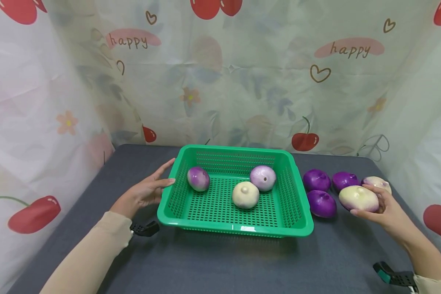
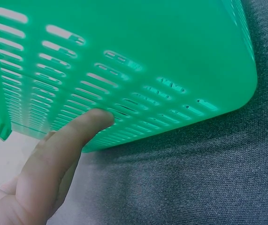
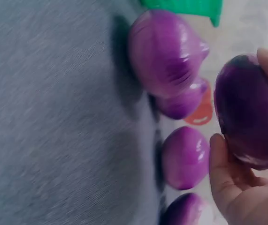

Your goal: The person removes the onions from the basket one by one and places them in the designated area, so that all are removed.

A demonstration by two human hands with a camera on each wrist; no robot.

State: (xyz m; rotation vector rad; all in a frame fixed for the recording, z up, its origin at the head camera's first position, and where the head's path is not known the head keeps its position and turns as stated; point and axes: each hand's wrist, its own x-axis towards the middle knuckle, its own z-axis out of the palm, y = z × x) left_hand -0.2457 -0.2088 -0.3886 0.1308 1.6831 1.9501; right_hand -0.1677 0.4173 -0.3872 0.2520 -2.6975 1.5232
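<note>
A green basket [image 1: 235, 228] stands mid-table with a purple-white onion [image 1: 198, 179] at its left, a white onion [image 1: 245, 195] and a pale purple onion [image 1: 262, 178] toward its right. My left hand [image 1: 143, 194] touches the basket's left side, fingers relaxed; in the left wrist view a fingertip of the left hand [image 2: 44, 173] rests against the slotted wall [image 2: 171, 51]. My right hand [image 1: 389, 210] grips a pale onion [image 1: 358, 199] above the table, right of the basket. The right wrist view shows the right hand [image 3: 251, 187] around that onion [image 3: 248, 112], its dark purple side visible.
Right of the basket lie several purple onions, among them one at the front [image 1: 321, 203] and one behind it [image 1: 316, 180], and a pale onion [image 1: 377, 183] behind my right hand. A patterned curtain [image 1: 235, 81] hangs behind and beside the dark table [image 1: 220, 265].
</note>
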